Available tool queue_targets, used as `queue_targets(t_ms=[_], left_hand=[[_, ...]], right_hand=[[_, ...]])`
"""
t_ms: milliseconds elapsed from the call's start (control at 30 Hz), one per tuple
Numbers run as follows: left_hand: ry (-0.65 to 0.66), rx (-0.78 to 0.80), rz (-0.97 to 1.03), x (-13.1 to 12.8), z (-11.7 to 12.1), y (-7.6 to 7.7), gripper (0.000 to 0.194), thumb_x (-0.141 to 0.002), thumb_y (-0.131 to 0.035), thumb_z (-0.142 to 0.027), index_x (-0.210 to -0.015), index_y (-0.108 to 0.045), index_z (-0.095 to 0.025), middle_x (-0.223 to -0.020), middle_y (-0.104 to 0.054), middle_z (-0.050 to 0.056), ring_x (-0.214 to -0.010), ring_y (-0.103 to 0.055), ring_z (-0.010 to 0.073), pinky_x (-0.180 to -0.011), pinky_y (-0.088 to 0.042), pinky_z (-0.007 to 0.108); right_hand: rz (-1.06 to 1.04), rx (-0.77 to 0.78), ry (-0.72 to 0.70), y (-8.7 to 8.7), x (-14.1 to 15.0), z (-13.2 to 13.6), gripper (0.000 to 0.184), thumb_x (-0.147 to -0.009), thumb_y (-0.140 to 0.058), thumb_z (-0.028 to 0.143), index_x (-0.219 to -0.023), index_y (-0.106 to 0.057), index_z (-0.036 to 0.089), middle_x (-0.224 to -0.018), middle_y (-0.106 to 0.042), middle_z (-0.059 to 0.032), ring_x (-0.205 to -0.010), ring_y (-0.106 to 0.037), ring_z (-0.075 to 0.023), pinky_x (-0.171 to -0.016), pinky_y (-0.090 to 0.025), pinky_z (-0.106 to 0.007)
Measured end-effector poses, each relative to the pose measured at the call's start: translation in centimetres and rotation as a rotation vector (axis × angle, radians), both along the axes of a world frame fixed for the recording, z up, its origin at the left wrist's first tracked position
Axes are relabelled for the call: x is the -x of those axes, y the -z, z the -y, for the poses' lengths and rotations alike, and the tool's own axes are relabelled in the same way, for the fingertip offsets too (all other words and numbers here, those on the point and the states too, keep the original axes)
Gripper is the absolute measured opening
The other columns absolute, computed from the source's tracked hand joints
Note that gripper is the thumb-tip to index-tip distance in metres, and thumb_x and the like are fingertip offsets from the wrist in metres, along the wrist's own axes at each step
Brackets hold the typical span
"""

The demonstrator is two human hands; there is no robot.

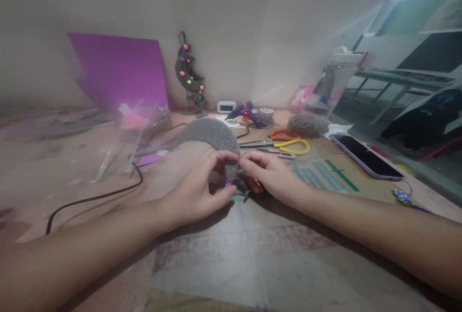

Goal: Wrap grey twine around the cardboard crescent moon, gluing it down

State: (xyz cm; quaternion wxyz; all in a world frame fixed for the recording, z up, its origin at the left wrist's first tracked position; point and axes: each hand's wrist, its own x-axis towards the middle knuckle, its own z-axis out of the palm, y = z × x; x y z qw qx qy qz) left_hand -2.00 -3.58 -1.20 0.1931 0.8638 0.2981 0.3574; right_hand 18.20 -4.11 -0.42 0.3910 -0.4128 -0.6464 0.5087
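A grey crescent wrapped in yarn [212, 130] stands up in the middle of the table. My left hand [202, 184] curls round its right-hand tip, with the thumb below and the index finger along the outer edge. My right hand [269, 173] is closed in a pinch against that same edge, its fingertips meeting my left index finger. What lies inside the pinch is too small to make out. Under my right palm shows part of a red object, mostly hidden. A bit of purple peeks out near my left thumb.
Behind the hands lie yellow-handled scissors [294, 146], orange-handled scissors [285, 134], a blue glue gun [249, 114], a ball of grey yarn [306, 125] and a small clock [226, 107]. A phone [366, 156] rests at right. A decorated crescent [186, 69] and purple sheet [122, 71] lean on the wall. A black cord [97, 196] crosses the left.
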Motion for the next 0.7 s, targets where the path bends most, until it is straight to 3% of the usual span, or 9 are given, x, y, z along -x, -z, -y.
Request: queue_targets(t_ms=[133, 233, 300, 467, 600, 700], left_hand=[[-0.114, -0.123, -0.022, -0.18, 0.18, -0.79, 0.039, -0.080, -0.062, -0.019, -0.117, -0.049, -0.021, -0.095, -0.057, 0.003, -0.087, -0.057, 0.0177, -0.079, -0.050, 0.033], [-0.151, -0.170, -0.036, -0.28, 0.15, -1.07, 0.034, -0.079, -0.063, -0.018, -0.111, -0.051, -0.020, -0.092, -0.057, 0.003, -0.085, -0.057, 0.0174, -0.077, -0.049, 0.032], [-0.147, -0.164, -0.027, -0.28, 0.03, -0.95, 0.032, -0.082, -0.061, -0.019, -0.112, -0.051, -0.019, -0.094, -0.057, 0.004, -0.086, -0.056, 0.0172, -0.077, -0.049, 0.032], [-0.110, -0.106, -0.002, -0.13, -0.23, -0.25, 0.034, -0.084, -0.060, -0.022, -0.116, -0.049, -0.019, -0.097, -0.057, 0.004, -0.089, -0.057, 0.0171, -0.079, -0.049, 0.032], [-0.128, -0.107, 0.014, -0.05, -0.19, -0.21, 0.037, -0.083, -0.060, -0.018, -0.117, -0.048, -0.019, -0.101, -0.058, 0.005, -0.092, -0.057, 0.0169, -0.080, -0.049, 0.032], [-0.179, -0.134, -0.006, -0.08, -0.07, -0.61, 0.036, -0.079, -0.061, -0.015, -0.114, -0.049, -0.020, -0.099, -0.059, 0.004, -0.089, -0.057, 0.0169, -0.078, -0.049, 0.031]], right_hand=[[-0.137, 0.103, -0.065, -0.15, 0.03, 0.08, 0.031, -0.088, -0.059, 0.048, -0.099, -0.056, 0.019, -0.071, -0.062, 0.0033, -0.035, -0.044, -0.0031, -0.032, -0.031, -0.016], [-0.202, 0.152, -0.134, 0.06, -0.21, -0.03, 0.034, -0.086, -0.062, 0.046, -0.107, -0.052, 0.021, -0.091, -0.066, -0.0003, -0.034, -0.047, -0.0015, -0.031, -0.030, -0.015], [-0.200, 0.166, -0.181, 0.23, -0.39, -0.11, 0.033, -0.087, -0.063, 0.043, -0.109, -0.050, 0.022, -0.086, -0.065, 0.0016, -0.035, -0.049, -0.0020, -0.031, -0.029, -0.014], [-0.172, 0.194, -0.225, 0.26, -0.39, -0.07, 0.041, -0.085, -0.065, 0.040, -0.116, -0.045, 0.023, -0.069, -0.062, 0.0061, -0.039, -0.054, -0.0074, -0.035, -0.040, -0.016], [-0.061, 0.162, -0.208, -0.15, -0.29, -0.03, 0.034, -0.089, -0.058, 0.042, -0.113, -0.047, 0.021, -0.070, -0.068, 0.0010, -0.041, -0.054, -0.0080, -0.037, -0.040, -0.017], [0.072, 0.091, -0.163, -0.45, -0.76, -0.44, 0.030, -0.091, -0.054, 0.041, -0.110, -0.050, 0.019, -0.058, -0.062, 0.0041, -0.040, -0.050, -0.0080, -0.038, -0.038, -0.017]])
